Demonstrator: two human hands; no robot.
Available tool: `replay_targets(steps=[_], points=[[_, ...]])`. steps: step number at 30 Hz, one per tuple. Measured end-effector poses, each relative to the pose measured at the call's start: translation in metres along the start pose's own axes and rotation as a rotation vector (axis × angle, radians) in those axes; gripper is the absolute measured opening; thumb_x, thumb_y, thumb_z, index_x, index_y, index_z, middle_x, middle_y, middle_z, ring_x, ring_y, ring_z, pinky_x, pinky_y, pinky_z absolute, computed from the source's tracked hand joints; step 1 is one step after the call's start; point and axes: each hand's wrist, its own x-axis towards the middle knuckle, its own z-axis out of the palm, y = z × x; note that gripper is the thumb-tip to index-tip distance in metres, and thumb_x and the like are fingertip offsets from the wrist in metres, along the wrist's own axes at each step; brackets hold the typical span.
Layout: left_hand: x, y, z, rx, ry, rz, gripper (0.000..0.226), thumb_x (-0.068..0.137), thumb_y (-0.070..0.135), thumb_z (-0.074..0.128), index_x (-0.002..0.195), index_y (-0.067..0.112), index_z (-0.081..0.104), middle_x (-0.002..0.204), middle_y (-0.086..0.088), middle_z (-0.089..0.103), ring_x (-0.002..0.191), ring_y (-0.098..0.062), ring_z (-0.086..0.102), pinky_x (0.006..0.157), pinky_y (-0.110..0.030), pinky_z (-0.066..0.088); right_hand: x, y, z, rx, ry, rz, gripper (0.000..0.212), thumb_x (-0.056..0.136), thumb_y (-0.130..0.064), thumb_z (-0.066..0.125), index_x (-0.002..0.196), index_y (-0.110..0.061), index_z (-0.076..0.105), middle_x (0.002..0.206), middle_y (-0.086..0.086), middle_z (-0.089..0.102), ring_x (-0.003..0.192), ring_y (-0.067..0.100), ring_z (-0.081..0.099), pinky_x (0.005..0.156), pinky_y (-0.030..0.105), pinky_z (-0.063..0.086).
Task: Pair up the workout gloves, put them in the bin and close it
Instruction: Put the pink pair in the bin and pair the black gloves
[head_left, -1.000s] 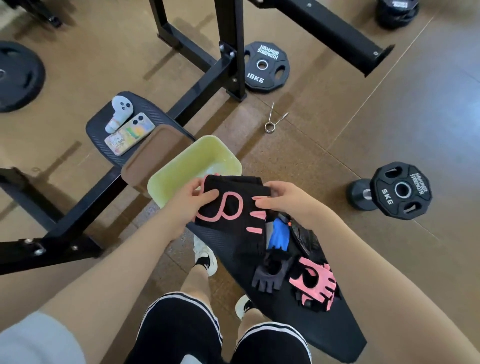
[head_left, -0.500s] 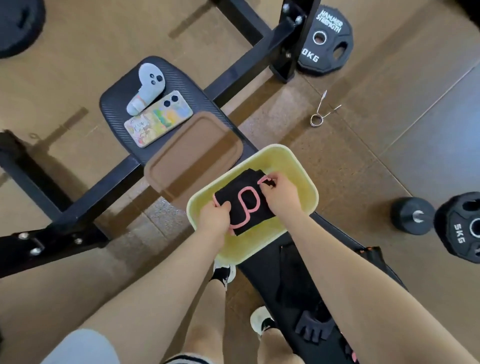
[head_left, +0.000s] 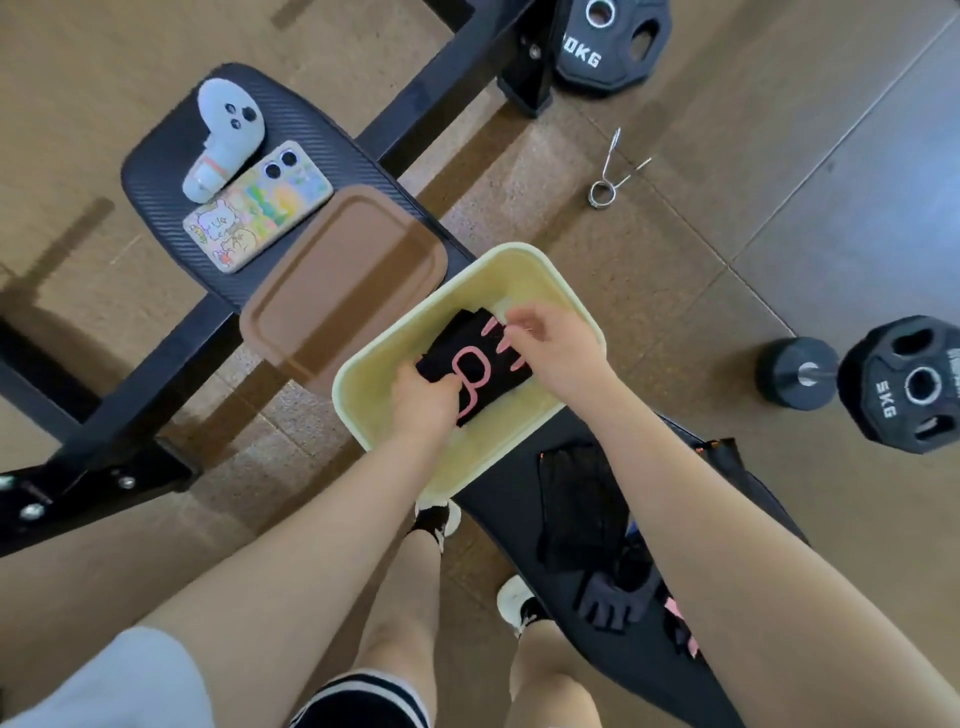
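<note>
On the far left of the counter (head_left: 156, 171) lie a controller (head_left: 224, 136) and a phone (head_left: 258, 207), with the brown lid (head_left: 343, 275) next to them, flat and just beside the bin (head_left: 566, 291). The bin sits open, and the black-and-pink pair (head_left: 475, 364) lies inside it on the bottom, its long axis running diagonally from near left to far right.

The left hand (head_left: 423, 405) comes in over the bin's near wall, fingers curled onto the pair's near end and apparently gripping it. The right hand (head_left: 558, 345) reaches in from the right, fingers bent and pinching at the pair's far edge, by the pink stripes. Both hands are thus on the pair, one at each end of its long axis.

Further right, past the bin, the loose gloves (head_left: 605, 605) lie on the counter under the right forearm, near that arm. The right hand is likely the handier one for fetching them; the lid lies nearer the left.
</note>
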Motion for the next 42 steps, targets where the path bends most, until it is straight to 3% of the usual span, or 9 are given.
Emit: replay_targets(steps=[3, 8, 14, 20, 25, 31, 35, 39, 42], points=[[-0.042, 0.01, 0.004, 0.144, -0.089, 0.21, 0.032, 0.092, 0.015, 0.042, 0.123, 0.017, 0.047, 0.13, -0.006, 0.053, 0.096, -0.017, 0.056, 0.08, -0.031, 0.044, -0.048, 0.01, -0.034, 0.183, 0.137, -0.016, 0.017, 0.089, -0.016, 0.055, 0.104, -0.018, 0.062, 0.088, -0.006, 0.065, 0.081, 0.01, 0.062, 0.074, 0.009, 0.044], [-0.105, -0.003, 0.048, 0.336, -0.357, 0.454, 0.021, 0.09, 0.006, 0.041, 0.101, 0.016, 0.056, 0.087, 0.001, 0.063, 0.075, -0.01, 0.06, 0.072, -0.024, 0.045, -0.131, 0.091, -0.071, 0.218, 0.259, 0.176, 0.013, 0.085, -0.012, 0.056, 0.092, -0.023, 0.06, 0.089, 0.0, 0.065, 0.083, 0.017, 0.061, 0.072, 0.024, 0.046], [-0.134, -0.08, 0.119, 0.626, -0.466, 0.466, 0.013, 0.089, 0.012, 0.046, 0.091, 0.019, 0.056, 0.096, -0.007, 0.068, 0.086, -0.024, 0.064, 0.08, -0.032, 0.047, -0.217, 0.23, -0.06, 0.167, 0.199, 0.448, 0.016, 0.089, -0.011, 0.052, 0.1, -0.012, 0.063, 0.105, 0.006, 0.066, 0.103, 0.024, 0.06, 0.09, 0.03, 0.044], [-0.131, -0.171, 0.171, 0.869, -0.437, 0.5, 0.028, 0.091, 0.012, 0.045, 0.115, 0.013, 0.058, 0.118, -0.008, 0.064, 0.103, -0.023, 0.059, 0.086, -0.024, 0.039, -0.261, 0.339, -0.032, -0.066, 0.136, 0.421, 0.032, 0.093, -0.016, 0.045, 0.123, -0.007, 0.055, 0.133, 0.011, 0.052, 0.116, 0.032, 0.049, 0.091, 0.035, 0.041], [-0.114, -0.214, 0.2, 1.212, -0.447, 0.724, 0.048, 0.092, 0.011, 0.039, 0.139, 0.018, 0.037, 0.149, -0.004, 0.036, 0.135, -0.023, 0.036, 0.109, -0.036, 0.034, -0.252, 0.393, -0.004, -0.478, 0.1, 0.15, 0.047, 0.093, -0.028, 0.048, 0.138, -0.017, 0.039, 0.155, 0.008, 0.025, 0.138, 0.029, 0.029, 0.108, 0.041, 0.029], [-0.082, -0.261, 0.225, 1.894, -0.452, 1.019, 0.062, 0.093, 0.014, 0.034, 0.148, 0.02, 0.007, 0.158, -0.012, -0.006, 0.146, -0.03, 0.003, 0.118, -0.039, 0.012, -0.218, 0.427, 0.017, -0.623, 0.258, 0.121, 0.052, 0.064, -0.024, 0.079, 0.11, -0.012, 0.059, 0.126, 0.016, 0.058, 0.103, 0.037, 0.06, 0.08, 0.045, 0.05], [-0.078, -0.27, 0.224, 1.893, -0.454, 0.978, 0.067, 0.09, 0.011, 0.038, 0.148, 0.02, 0.005, 0.158, -0.011, -0.012, 0.146, -0.029, 0.0, 0.116, -0.037, 0.016, -0.207, 0.436, 0.011, -0.684, 0.447, -0.001, 0.021, 0.065, -0.008, 0.064, 0.086, -0.012, 0.065, 0.09, 0.009, 0.071, 0.063, 0.03, 0.064, 0.062, 0.036, 0.05], [-0.105, -0.238, 0.238, 1.483, -0.483, 0.875, 0.061, 0.091, 0.023, 0.049, 0.145, 0.016, 0.022, 0.158, -0.008, 0.013, 0.143, -0.027, 0.02, 0.112, -0.036, 0.027, -0.226, 0.429, -0.015, -0.026, 0.508, 0.061, 0.017, 0.084, -0.008, 0.052, 0.092, -0.011, 0.066, 0.1, 0.007, 0.067, 0.087, 0.028, 0.06, 0.076, 0.039, 0.046], [-0.135, -0.201, 0.248, 1.139, -0.5, 1.189, 0.082, 0.079, 0.037, 0.066, 0.144, 0.012, 0.024, 0.154, -0.009, 0.023, 0.142, -0.023, 0.023, 0.114, -0.029, 0.018, -0.254, 0.417, -0.039, 0.329, 0.445, 0.113, 0.013, 0.087, -0.014, 0.052, 0.075, -0.014, 0.059, 0.079, 0.017, 0.06, 0.075, 0.032, 0.052, 0.071, 0.04, 0.046]])
